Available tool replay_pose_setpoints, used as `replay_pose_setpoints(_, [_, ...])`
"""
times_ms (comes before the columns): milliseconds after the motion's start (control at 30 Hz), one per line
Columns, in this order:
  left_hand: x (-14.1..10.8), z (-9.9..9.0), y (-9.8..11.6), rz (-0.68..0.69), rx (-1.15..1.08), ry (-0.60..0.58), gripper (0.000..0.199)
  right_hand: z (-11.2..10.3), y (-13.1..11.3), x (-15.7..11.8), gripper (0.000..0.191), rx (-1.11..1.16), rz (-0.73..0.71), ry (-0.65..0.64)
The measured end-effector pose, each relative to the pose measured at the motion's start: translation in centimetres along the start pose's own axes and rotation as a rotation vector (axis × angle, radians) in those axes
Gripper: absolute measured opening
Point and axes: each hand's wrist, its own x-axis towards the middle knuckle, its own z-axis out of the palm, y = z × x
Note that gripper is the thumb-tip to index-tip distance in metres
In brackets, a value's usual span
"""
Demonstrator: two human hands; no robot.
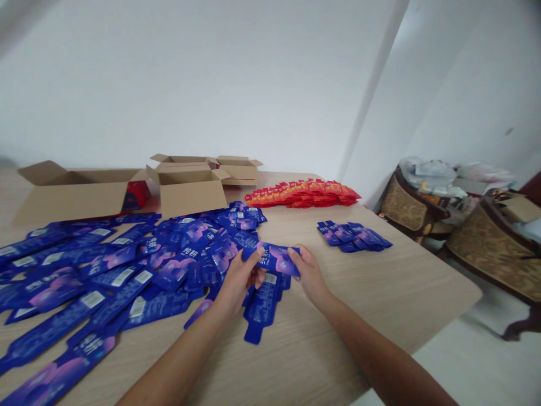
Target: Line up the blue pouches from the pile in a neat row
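Between my two hands a blue pouch with a pink print lies sideways above the table. My left hand pinches its left end, thumb on top and fingers curled beneath. On the right end, my right hand grips it between thumb and fingers. Just below, a blue pouch with a white label lies on the table, neck toward me, partly over others. To the left spreads a large heap of blue pouches, some face up, some showing labels. A small overlapping row of blue pouches lies to the right.
Several open cardboard boxes stand along the back left of the table. A long overlapping row of red pouches lies at the back. Beyond the table's right edge are patterned chairs piled with plastic bags.
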Motion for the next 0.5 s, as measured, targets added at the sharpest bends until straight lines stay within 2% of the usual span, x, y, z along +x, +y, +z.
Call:
replay_pose_setpoints(133, [-0.6, 0.9, -1.5, -0.107, -0.049, -0.089, 0.034, 0.1, 0.0, -0.3, 0.033, 0.018, -0.038, 0.062])
replay_pose_setpoints(267, [-0.7, 1.0, -2.1, -0.101, 0.028, -0.197, 0.031, -0.3, 0.5, 0.4, 0.034, -0.012, -0.047, -0.062])
replay_pose_setpoints(333, [-0.5, 0.7, -2.4, -0.079, 0.091, -0.194, 0.03, -1.7, 0.4, 1.6, 0.033, -0.021, -0.093, -0.064])
replay_pose_setpoints(400, [-0.3, 0.3, -2.7, -0.069, 0.133, -0.17, 0.03, -4.6, -0.2, 3.3, 0.032, -0.058, -0.162, 0.109])
replay_pose_setpoints(433, [-0.1, 0.1, -2.9, -0.069, 0.145, -0.159, 0.031, -6.5, -0.7, 4.3, 0.032, -0.093, -0.194, 0.243])
replay_pose_setpoints(500, [0.2, -0.1, -3.2, -0.075, 0.158, -0.152, 0.032, -11.0, -1.7, 6.2, 0.035, -0.304, -0.192, 0.514])
